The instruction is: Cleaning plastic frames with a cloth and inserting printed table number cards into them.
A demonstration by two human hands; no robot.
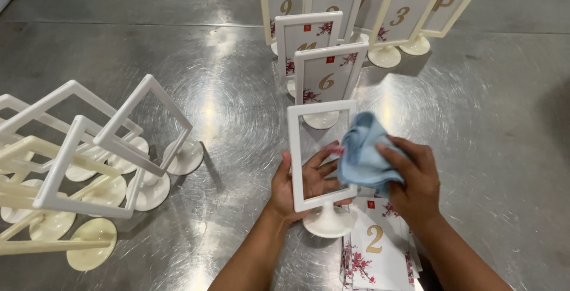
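Left hand (300, 185) grips an empty white frame (320, 154); right hand (415, 181) presses a blue cloth (363, 151) to it; filled frames (325, 80) stand upper centre; empty frames (89, 148) wait at left, so seemingly about halfway.

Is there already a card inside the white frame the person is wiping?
No: the white frame is empty, and the left hand shows through its clear pane while the right hand presses a blue cloth on it.
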